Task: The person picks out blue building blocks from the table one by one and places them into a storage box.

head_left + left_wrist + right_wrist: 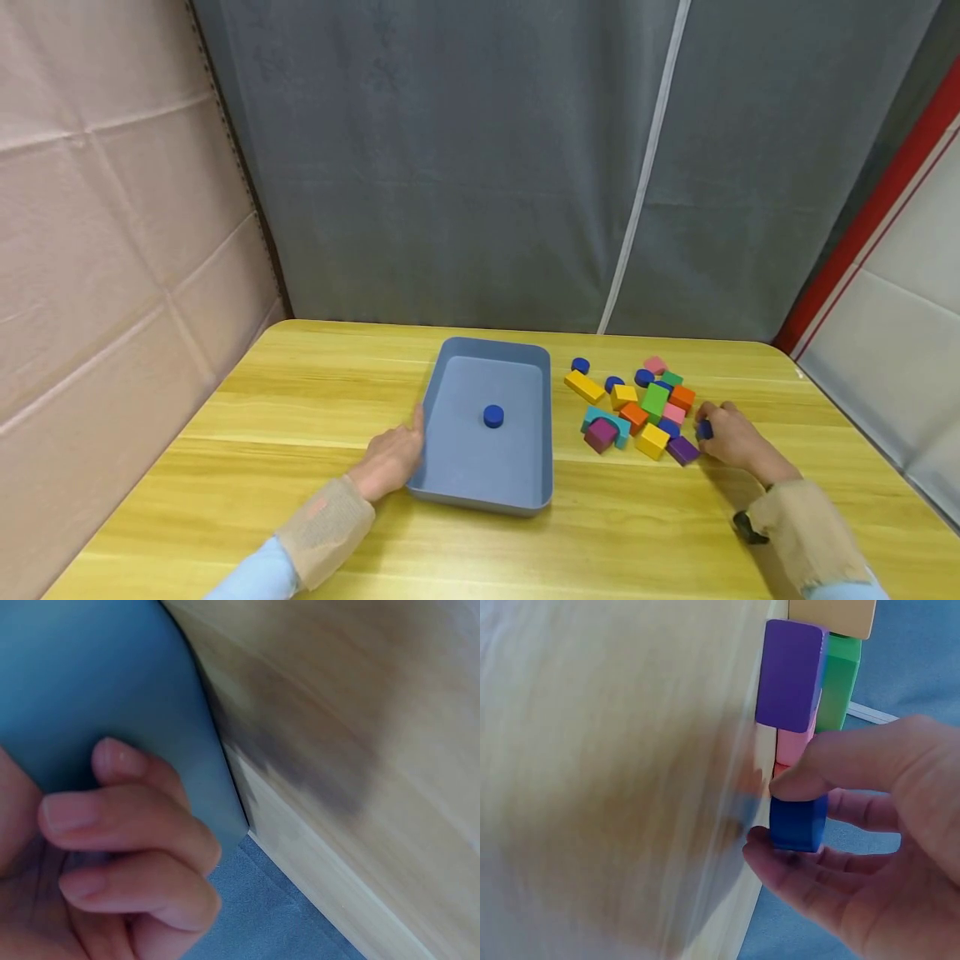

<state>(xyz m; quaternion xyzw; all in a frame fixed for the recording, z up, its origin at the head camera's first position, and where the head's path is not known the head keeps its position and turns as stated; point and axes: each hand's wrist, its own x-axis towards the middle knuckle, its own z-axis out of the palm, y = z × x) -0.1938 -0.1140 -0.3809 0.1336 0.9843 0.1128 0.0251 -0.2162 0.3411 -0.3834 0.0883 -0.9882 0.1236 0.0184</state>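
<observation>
Pinching a blue disc [799, 825] with my right hand [735, 437], thumb against fingertips, at the right edge of the block pile [654, 402] on the desk [300, 400]. Left hand [390, 458] is touching the left wall of the tray [517, 475], one finger pointing straight, others curling loosely. I'm judging the disc light, rigid and hard to break; smooth-looking faces are probably making it slightly slippery, so I'm favouring a grip across opposite sides, clear of the nearby purple block [683, 451].
</observation>
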